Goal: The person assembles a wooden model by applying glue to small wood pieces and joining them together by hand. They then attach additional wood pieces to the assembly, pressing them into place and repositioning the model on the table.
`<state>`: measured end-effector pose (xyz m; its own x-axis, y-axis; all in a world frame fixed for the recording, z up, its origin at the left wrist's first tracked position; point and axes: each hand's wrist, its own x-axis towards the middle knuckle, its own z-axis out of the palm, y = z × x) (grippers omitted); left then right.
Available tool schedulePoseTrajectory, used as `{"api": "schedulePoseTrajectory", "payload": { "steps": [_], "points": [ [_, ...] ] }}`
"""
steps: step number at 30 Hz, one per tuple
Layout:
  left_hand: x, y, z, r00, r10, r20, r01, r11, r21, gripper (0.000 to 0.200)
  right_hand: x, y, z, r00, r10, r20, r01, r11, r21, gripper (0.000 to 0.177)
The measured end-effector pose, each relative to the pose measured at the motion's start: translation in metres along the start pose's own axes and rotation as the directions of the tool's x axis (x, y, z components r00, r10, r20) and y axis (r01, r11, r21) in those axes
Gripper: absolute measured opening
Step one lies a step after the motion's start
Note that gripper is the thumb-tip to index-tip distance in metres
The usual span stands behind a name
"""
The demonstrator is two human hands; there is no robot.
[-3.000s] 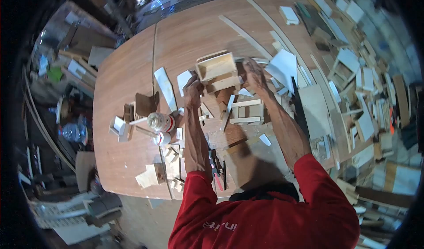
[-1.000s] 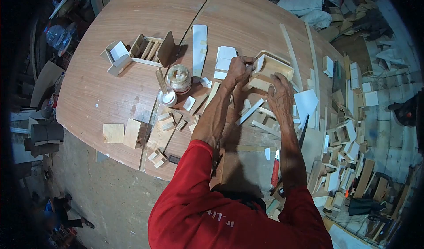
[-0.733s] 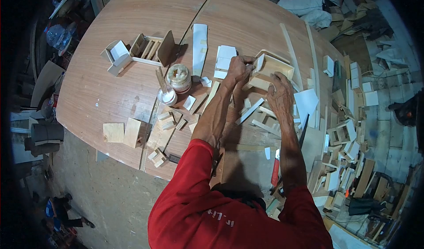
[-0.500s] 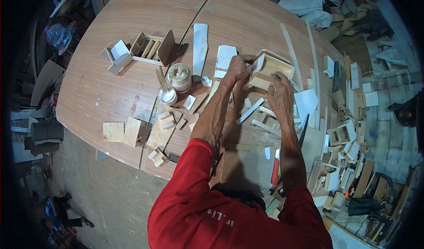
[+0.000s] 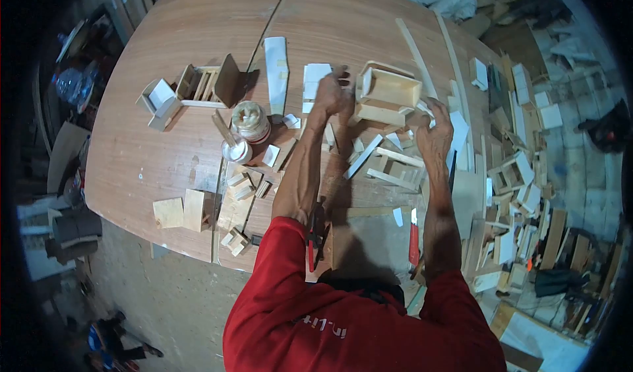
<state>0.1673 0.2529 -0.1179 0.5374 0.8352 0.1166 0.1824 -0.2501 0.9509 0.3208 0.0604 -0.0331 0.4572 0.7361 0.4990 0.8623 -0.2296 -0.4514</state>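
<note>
A small wooden box frame [image 5: 392, 88] with raised curved ends rests on the table between my two hands. My left hand [image 5: 335, 95] is open just left of it, fingers apart, beside white rectangular pieces [image 5: 315, 82]. To the box's right, my right hand [image 5: 435, 128] is open with spread fingers, near a white panel [image 5: 459, 132]. Neither hand holds anything. Below the box lie a slatted wooden frame [image 5: 397, 169] and a thin white strip [image 5: 363, 156]. A glue jar [image 5: 250, 123] and a white cup [image 5: 237, 150] with a stick stand left of my left forearm.
A slatted wooden piece [image 5: 203, 85] and a white-lined one [image 5: 159, 101] sit at the upper left. Small blocks [image 5: 241, 185] lie left of my forearm. A red-handled knife [image 5: 413, 241] lies near the front. Many wooden parts [image 5: 517, 223] crowd the right. Another person [image 5: 112, 343] is at lower left.
Both hands have let go of the wooden box and moved apart, my left hand leftward and my right hand rightward and down. The camera view has shifted slightly.
</note>
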Motion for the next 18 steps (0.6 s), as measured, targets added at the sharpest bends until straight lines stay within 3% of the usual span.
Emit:
{"api": "schedulePoseTrajectory", "payload": {
  "steps": [3,5,7,9,10,13,18],
  "points": [
    [-0.007,0.0,-0.01,0.983,-0.128,-0.133,0.114,0.988,-0.106,0.053,-0.009,0.02,-0.011,0.991,0.135,-0.025,-0.133,0.988,0.073,0.033],
    [-0.033,0.037,-0.018,0.955,-0.015,-0.298,-0.003,0.998,-0.061,0.034,-0.017,0.033,-0.017,0.938,0.345,0.04,-0.346,0.922,0.174,0.028],
    [-0.053,0.062,-0.016,0.959,-0.157,-0.235,0.115,0.977,-0.18,0.029,-0.026,0.046,-0.021,0.926,0.377,0.027,-0.376,0.911,0.168,0.025],
    [-0.063,0.05,0.001,0.977,-0.194,-0.087,0.155,0.93,-0.334,0.023,-0.042,0.068,-0.018,0.941,0.338,0.015,-0.335,0.925,0.18,0.025],
    [-0.071,0.057,0.006,0.975,-0.223,0.024,0.213,0.889,-0.406,0.02,-0.046,0.064,-0.022,0.928,0.372,0.002,-0.366,0.911,0.193,0.024],
    [-0.084,0.074,0.036,0.928,-0.347,0.133,0.355,0.72,-0.597,0.025,-0.064,0.07,-0.024,0.912,0.409,0.015,-0.392,0.862,0.321,0.024],
    [-0.079,0.072,0.075,0.911,-0.406,0.065,0.352,0.686,-0.637,0.033,-0.079,0.073,-0.02,0.916,0.401,0.002,-0.363,0.828,0.428,0.018]
  ]
}}
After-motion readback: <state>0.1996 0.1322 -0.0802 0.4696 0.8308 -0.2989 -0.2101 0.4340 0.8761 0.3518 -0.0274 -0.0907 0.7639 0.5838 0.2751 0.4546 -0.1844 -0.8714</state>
